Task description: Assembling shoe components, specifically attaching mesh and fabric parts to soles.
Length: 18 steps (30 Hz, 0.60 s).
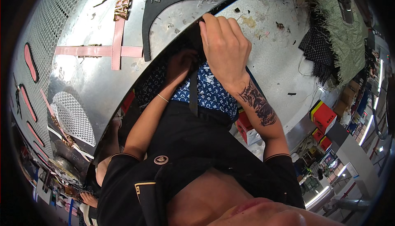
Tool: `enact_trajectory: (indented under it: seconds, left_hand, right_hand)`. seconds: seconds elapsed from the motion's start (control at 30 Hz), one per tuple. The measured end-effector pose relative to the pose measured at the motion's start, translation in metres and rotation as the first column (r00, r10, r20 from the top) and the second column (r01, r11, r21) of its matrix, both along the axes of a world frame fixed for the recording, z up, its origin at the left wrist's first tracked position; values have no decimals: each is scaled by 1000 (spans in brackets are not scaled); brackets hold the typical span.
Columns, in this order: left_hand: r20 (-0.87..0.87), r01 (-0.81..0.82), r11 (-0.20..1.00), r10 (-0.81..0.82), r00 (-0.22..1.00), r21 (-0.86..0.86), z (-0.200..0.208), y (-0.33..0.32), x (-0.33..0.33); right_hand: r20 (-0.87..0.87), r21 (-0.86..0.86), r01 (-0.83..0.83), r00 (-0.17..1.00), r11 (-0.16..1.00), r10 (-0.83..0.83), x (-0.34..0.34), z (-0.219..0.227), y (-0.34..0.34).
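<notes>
My right hand (pixel 225 47) is closed at the edge of the metal worktable (pixel 271 41), its back turned up and its fingers curled down around something dark. What they grip is hidden. Below the tabletop, in deep shadow, my left hand (pixel 181 64) reaches toward the same spot; its fingers are too dark to read. A narrow black strap (pixel 193 94) hangs down between my hands over blue patterned cloth (pixel 210 88) on my lap. Pink straps (pixel 131 52) with gold letter ornaments (pixel 122 6) lie crossed on the table to the left, beside a black cut-out sheet (pixel 147 37).
Several pink pieces (pixel 29 62) lie on a perforated surface at the far left, near a white mesh piece (pixel 74 113). Frayed green woven cloth (pixel 343 32) and black textured material (pixel 314 45) are heaped at the right. Red-and-yellow boxes (pixel 324 118) stand at lower right.
</notes>
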State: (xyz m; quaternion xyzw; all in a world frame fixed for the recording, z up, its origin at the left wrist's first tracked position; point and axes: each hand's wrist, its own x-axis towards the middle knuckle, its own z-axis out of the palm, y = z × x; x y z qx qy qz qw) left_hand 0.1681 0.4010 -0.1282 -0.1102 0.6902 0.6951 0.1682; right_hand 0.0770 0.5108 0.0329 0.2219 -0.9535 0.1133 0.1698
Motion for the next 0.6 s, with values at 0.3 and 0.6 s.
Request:
enact_trajectory:
  seconds: [0.3, 0.6]
  left_hand:
    - [-3, 10, 1000, -10, 1000, 13, -1, 4, -1]
    - [22, 17, 999, -18, 1000, 30, -10, 0, 2]
  right_hand:
    - [-118, 72, -88, 988, 994, 96, -4, 0, 4]
    - [-142, -11, -171, 976, 985, 168, -13, -3, 5]
